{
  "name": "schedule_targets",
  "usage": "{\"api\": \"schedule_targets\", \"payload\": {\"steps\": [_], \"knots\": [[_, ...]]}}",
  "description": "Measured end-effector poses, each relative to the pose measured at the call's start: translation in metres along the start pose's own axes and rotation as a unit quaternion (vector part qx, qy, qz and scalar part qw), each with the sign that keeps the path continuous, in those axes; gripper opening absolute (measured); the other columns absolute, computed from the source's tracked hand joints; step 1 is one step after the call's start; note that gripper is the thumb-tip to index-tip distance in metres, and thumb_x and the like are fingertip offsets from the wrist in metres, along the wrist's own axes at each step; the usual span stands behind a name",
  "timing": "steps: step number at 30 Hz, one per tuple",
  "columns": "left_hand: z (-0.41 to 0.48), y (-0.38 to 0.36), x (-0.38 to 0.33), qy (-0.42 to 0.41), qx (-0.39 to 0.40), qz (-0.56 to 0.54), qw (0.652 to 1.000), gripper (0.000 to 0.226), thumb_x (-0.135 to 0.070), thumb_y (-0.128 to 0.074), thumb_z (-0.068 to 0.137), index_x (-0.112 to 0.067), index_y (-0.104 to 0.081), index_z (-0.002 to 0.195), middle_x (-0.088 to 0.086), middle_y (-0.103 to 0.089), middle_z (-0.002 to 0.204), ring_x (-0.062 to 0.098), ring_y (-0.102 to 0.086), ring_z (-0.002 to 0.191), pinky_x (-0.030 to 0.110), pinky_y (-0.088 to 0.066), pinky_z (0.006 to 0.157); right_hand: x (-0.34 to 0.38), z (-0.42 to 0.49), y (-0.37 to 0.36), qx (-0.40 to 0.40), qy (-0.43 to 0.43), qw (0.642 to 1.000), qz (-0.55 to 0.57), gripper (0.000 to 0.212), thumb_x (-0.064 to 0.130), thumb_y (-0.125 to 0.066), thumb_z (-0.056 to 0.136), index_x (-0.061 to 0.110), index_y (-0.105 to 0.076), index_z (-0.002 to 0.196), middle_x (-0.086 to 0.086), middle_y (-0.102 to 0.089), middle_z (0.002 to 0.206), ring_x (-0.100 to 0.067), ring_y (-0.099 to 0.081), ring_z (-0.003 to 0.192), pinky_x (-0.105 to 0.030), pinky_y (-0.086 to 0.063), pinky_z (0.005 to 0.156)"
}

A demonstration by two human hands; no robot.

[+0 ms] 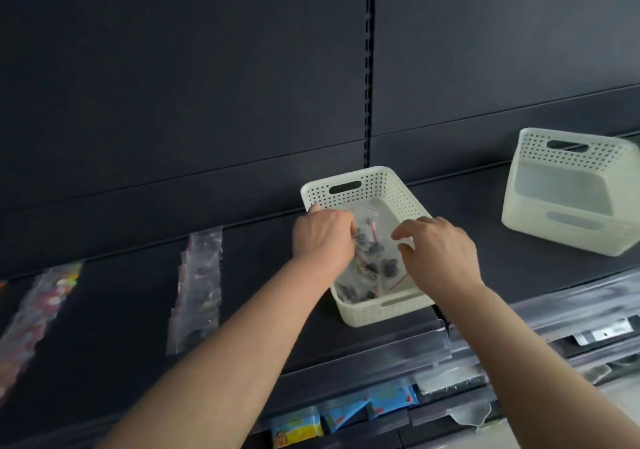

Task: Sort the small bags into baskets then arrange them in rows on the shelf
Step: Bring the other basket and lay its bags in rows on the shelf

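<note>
A white perforated basket (388,185) stands on the dark shelf (114,310) and holds several small clear bags (375,268) with dark contents and red seal strips. My left hand (322,237) reaches into the basket's left side, its fingers curled round a bag there. Over the basket's right side hovers my right hand (438,251), fingers spread and loosely bent, holding nothing. On the shelf to the left lie two rows of clear bags: one of dark-filled bags (199,285), and one of bags with colourful contents (38,313) at the far left.
A second white basket (568,188) lies tipped on its side at the shelf's right end. Dark back panels rise behind the shelf. Below the shelf's front edge, lower shelves carry blue and yellow packets (346,414) and clear price strips.
</note>
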State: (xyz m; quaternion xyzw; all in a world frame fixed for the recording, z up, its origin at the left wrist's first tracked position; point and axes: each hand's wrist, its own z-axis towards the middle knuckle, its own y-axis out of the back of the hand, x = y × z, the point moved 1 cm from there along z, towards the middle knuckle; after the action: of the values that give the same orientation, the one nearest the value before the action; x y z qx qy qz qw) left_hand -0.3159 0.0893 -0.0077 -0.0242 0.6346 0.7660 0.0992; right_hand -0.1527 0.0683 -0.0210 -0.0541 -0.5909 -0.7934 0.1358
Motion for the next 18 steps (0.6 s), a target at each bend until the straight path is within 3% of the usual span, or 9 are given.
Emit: {"api": "schedule_targets", "payload": {"steps": [4, 7, 10, 15, 17, 18], "knots": [[0.027, -0.017, -0.014, -0.009, 0.062, 0.104, 0.993, 0.023, -0.039, -0.069, 0.086, -0.026, -0.068, 0.105, -0.004, -0.066, 0.106, 0.023, -0.048, 0.108, 0.037, -0.041, 0.083, -0.003, 0.001, -0.006, 0.004, 0.017, 1.000, 0.022, 0.023, 0.024, -0.059, 0.089, 0.034, -0.064, 0.109, 0.010, -0.067, 0.107, -0.015, -0.057, 0.102, -0.030, -0.042, 0.082], [0.036, -0.024, -0.022, -0.023, 0.082, 0.100, 0.991, 0.026, -0.044, -0.067, 0.086, -0.027, -0.068, 0.105, -0.005, -0.063, 0.108, 0.023, -0.047, 0.109, 0.039, -0.037, 0.087, -0.006, 0.003, -0.008, 0.008, 0.025, 0.999, 0.020, 0.024, 0.026, -0.059, 0.089, 0.035, -0.064, 0.110, 0.010, -0.067, 0.106, -0.016, -0.058, 0.101, -0.030, -0.039, 0.083], [0.035, -0.023, -0.023, -0.021, 0.061, 0.066, 0.996, 0.020, -0.040, -0.056, 0.093, -0.029, -0.073, 0.093, -0.006, -0.068, 0.098, 0.021, -0.053, 0.103, 0.038, -0.039, 0.086, -0.007, 0.003, -0.008, 0.014, 0.027, 0.999, 0.019, 0.024, 0.025, -0.059, 0.089, 0.034, -0.064, 0.110, 0.009, -0.068, 0.104, -0.016, -0.059, 0.099, -0.030, -0.039, 0.083], [0.026, 0.000, -0.007, 0.049, -0.004, -0.118, 0.992, 0.020, -0.023, -0.055, 0.093, -0.021, -0.074, 0.086, -0.015, -0.070, 0.090, 0.015, -0.066, 0.081, 0.034, -0.055, 0.070, -0.003, 0.004, -0.003, 0.030, 0.015, 0.999, 0.004, 0.029, 0.021, -0.054, 0.090, 0.033, -0.061, 0.115, 0.009, -0.067, 0.104, -0.017, -0.059, 0.098, -0.031, -0.040, 0.078], [0.018, 0.013, 0.004, 0.114, -0.038, -0.265, 0.957, 0.018, -0.019, -0.053, 0.095, -0.021, -0.068, 0.085, -0.013, -0.071, 0.089, 0.014, -0.067, 0.076, 0.032, -0.055, 0.068, 0.004, 0.006, 0.001, 0.033, 0.000, 0.998, 0.051, 0.031, 0.023, -0.051, 0.093, 0.029, -0.055, 0.123, 0.007, -0.066, 0.109, -0.018, -0.059, 0.100, -0.032, -0.046, 0.076], [0.011, 0.020, 0.011, 0.147, -0.050, -0.359, 0.920, 0.018, -0.018, -0.052, 0.096, -0.020, -0.064, 0.084, -0.008, -0.072, 0.090, 0.013, -0.068, 0.075, 0.031, -0.054, 0.067, 0.012, 0.006, 0.002, 0.035, -0.006, 0.994, 0.099, 0.033, 0.025, -0.051, 0.094, 0.027, -0.052, 0.126, 0.006, -0.065, 0.112, -0.018, -0.059, 0.101, -0.033, -0.049, 0.076]]}}
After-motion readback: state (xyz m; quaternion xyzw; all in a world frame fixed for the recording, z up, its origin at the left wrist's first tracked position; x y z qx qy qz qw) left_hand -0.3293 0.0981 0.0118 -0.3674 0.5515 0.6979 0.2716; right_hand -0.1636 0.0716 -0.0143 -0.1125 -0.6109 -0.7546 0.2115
